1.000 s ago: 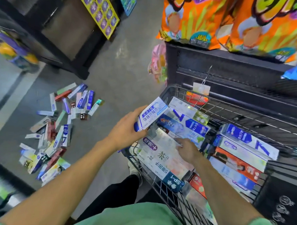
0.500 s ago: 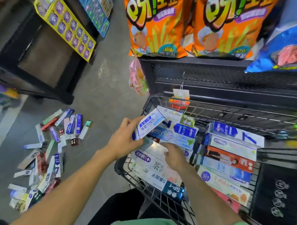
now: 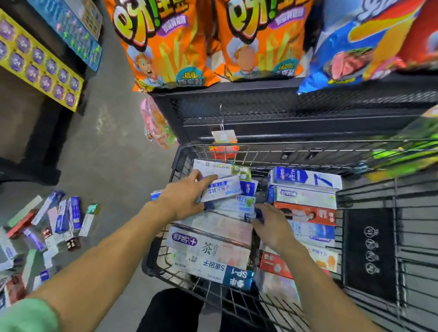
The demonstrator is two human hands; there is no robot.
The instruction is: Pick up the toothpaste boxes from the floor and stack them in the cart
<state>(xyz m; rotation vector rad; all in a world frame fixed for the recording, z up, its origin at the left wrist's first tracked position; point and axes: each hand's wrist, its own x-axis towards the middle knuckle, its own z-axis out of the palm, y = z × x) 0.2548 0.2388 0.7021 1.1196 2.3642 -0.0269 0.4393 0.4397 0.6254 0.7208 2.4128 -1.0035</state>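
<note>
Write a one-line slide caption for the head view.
Left hand lays a toothpaste box on the cart stack; right hand steadies it.

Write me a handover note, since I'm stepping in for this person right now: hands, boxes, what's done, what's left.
Left hand holds a white-and-blue toothpaste box over the cart's left stack, not yet released.
Right hand rests open on the boxes in the middle of the cart.
Done: two rows of boxes stacked in the cart.
Left: set this box down, then collect the many boxes on the floor.
</note>
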